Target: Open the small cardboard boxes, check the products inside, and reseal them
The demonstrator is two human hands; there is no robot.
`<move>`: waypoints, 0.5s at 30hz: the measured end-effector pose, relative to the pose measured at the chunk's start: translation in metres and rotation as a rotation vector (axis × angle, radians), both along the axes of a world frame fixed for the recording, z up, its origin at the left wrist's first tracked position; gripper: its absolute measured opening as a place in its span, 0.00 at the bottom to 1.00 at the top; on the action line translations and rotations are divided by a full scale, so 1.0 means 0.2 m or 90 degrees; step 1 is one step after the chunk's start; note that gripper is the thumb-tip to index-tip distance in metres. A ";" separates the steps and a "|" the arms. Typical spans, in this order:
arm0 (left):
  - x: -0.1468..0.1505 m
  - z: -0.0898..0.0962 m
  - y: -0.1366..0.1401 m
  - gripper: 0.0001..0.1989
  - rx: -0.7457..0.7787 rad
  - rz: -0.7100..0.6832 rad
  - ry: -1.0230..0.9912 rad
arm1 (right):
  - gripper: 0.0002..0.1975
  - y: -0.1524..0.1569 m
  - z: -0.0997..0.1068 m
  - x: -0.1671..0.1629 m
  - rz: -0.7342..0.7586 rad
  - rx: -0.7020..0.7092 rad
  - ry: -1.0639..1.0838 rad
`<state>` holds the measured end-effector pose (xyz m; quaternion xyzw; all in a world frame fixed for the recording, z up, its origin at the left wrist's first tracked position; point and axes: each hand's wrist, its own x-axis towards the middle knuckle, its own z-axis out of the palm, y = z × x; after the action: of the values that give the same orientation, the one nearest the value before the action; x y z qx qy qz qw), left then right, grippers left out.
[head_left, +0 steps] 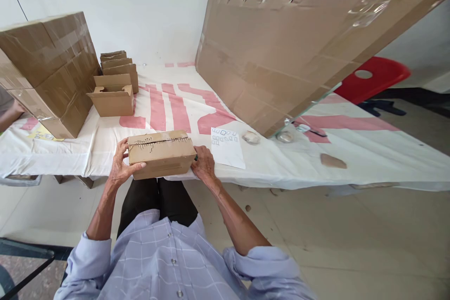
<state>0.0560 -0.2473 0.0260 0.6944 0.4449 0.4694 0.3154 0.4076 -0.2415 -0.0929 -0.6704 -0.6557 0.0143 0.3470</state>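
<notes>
A small brown cardboard box (161, 161) sits at the table's front edge, right before me. Its top has a dark slit along the middle seam, with rows of short dark marks beside it. My left hand (122, 164) grips the box's left end, thumb on the front face and fingers behind the corner. At the opposite end my right hand (204, 163) is closed with curled fingers against the box. A small dark green bit shows between those fingers and the cardboard; what it belongs to is hidden. Just right of that hand lies a white paper sheet (228, 150) with drawn shapes.
An open small box (114, 103) and several more boxes stand back left, beside a large taped carton stack (66, 75). A big cardboard panel (281, 56) leans at right. Tape rolls (284, 137) and a cardboard scrap (333, 161) lie nearby. Another person's arm (10, 115) shows far left.
</notes>
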 end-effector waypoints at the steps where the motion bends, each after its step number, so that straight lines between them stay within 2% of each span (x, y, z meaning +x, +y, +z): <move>1: 0.00 0.00 0.00 0.42 0.000 0.000 0.001 | 0.16 0.00 0.00 0.00 -0.001 0.000 -0.001; 15: 0.01 0.01 0.00 0.41 0.004 -0.006 -0.002 | 0.17 0.00 0.01 0.00 -0.005 -0.014 0.002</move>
<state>0.0571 -0.2476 0.0270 0.6968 0.4394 0.4707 0.3160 0.4071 -0.2421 -0.0918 -0.6770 -0.6522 0.0212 0.3403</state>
